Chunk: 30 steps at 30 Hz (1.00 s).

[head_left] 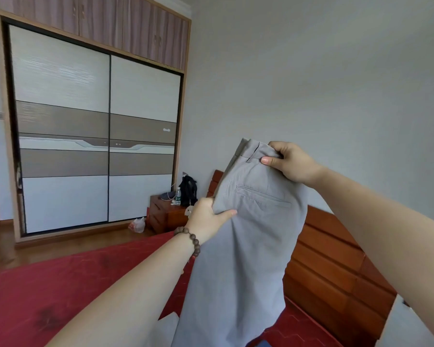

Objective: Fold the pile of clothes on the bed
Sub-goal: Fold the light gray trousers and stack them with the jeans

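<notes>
A: Holding grey trousers (251,221) aloft over the red bed (73,284); right hand (292,161) pinches the waistband, left hand (207,216) clamps the seat edge.

B: Long axis hangs downward; right hand higher, legs below both grips.

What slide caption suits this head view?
Both hands, left and right, hold grey trousers up above the red bed.

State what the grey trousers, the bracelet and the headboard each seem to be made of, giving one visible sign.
Grey trousers: thin woven cloth, matte; it hangs in soft folds.
Bracelet: probably wooden beads, brown and dull; round and separate.
Headboard: reddish wood or veneer, slightly glossy; horizontal slats with grain.
</notes>
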Motion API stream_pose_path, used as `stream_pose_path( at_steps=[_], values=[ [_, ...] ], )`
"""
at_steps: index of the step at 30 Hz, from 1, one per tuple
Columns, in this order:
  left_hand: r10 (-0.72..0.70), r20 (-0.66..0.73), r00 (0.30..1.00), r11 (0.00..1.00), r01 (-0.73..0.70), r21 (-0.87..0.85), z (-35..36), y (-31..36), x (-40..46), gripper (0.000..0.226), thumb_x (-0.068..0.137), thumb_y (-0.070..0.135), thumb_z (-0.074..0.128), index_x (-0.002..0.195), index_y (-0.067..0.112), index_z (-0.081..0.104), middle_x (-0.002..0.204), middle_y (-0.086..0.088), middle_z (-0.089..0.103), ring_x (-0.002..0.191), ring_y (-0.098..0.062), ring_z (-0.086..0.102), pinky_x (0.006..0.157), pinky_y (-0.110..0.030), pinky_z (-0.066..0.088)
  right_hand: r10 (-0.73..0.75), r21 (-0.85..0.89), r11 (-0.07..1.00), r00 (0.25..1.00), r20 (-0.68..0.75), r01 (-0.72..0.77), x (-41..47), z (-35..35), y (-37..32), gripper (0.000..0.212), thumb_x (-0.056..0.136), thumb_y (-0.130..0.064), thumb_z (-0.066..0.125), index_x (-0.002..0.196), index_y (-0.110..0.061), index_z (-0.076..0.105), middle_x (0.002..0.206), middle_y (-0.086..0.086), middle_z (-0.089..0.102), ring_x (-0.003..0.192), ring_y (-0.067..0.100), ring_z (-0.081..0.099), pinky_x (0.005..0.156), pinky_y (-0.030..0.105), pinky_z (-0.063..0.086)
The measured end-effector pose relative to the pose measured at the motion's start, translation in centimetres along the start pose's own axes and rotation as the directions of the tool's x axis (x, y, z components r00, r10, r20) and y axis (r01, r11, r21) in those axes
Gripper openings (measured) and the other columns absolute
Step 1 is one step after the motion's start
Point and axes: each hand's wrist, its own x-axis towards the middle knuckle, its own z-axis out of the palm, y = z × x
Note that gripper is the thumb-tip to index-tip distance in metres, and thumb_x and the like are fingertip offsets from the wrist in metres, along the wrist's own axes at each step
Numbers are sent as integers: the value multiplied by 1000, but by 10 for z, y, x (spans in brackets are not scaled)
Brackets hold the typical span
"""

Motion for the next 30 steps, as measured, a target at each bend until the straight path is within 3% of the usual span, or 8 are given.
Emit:
stream_pose_path(
  at_steps=[3, 5, 8, 11, 13, 15, 22, 30],
  values=[
    [81, -38, 996, 990, -76, 115, 5, 13, 12, 19, 77, 20, 77, 84, 4, 71, 83, 1, 69, 75, -11, 64, 59, -11, 43, 0, -214, 977, 1000, 10, 2, 1, -18, -10, 27, 83, -20, 73, 94, -18, 48, 88, -4, 50, 81, 11, 49, 74, 26, 42],
    [152, -48, 987, 962, -136, 235, 8, 21, 19, 21, 79, 22, 76, 82, 1, 70, 80, 0, 62, 73, -12, 58, 52, -9, 33, -166, -308, 936, 985, 45, 171, 0, -26, -26, 61, 72, -33, 81, 120, -21, 45, 121, 0, 46, 110, 17, 46, 100, 37, 40],
    [249, -8, 968, 901, -228, 370, 12, 29, 28, 28, 81, 27, 73, 88, 0, 70, 86, -6, 60, 79, -19, 57, 63, -17, 35, -318, -690, 545, 879, 356, 477, 0, -14, -54, 63, 71, -56, 72, 124, -29, 48, 151, 5, 26, 140, 26, 23, 115, 55, 6],
    [299, 53, 953, 842, -290, 455, 12, 31, 30, 25, 83, 25, 71, 86, 0, 70, 83, -6, 53, 79, -21, 56, 68, -23, 35, 16, -814, 181, 825, 564, 553, 4, 13, -61, 51, 81, -57, 60, 128, -39, 51, 155, -1, 24, 147, 23, 6, 107, 66, -12],
    [319, 74, 945, 820, -314, 478, 6, 31, 27, 21, 84, 20, 69, 83, 0, 70, 80, -4, 46, 75, -17, 49, 67, -23, 33, 125, -807, 277, 813, 569, 522, 4, 23, -60, 41, 83, -57, 58, 121, -41, 55, 133, -7, 45, 141, 26, 27, 111, 67, 9],
    [333, 58, 941, 823, -320, 470, -4, 27, 22, 19, 84, 17, 69, 78, -1, 69, 76, 1, 42, 72, -15, 48, 66, -26, 35, 117, -777, 381, 807, 579, 502, 4, 31, -66, 30, 89, -51, 55, 112, -33, 59, 103, -8, 50, 117, 27, 51, 91, 40, 39],
    [333, -133, 933, 812, -213, 543, -48, -18, -16, 24, 82, 32, 70, 72, 10, 71, 84, 3, 55, 66, -13, 56, 61, -22, 38, -94, -767, 237, 800, 592, 596, 17, 68, -81, 29, 100, -37, 42, 122, -22, 53, 107, 3, 55, 94, 32, 60, 75, 40, 50],
    [-36, -175, 984, 800, 133, 585, -55, -107, -100, 34, 90, 41, 57, 88, 11, 72, 105, 1, 59, 78, -14, 59, 67, -26, 48, -208, -782, 94, 781, 590, 616, 35, 90, -99, 27, 101, -30, 36, 123, -21, 51, 110, 4, 53, 97, 29, 60, 65, 33, 40]
  ],
)
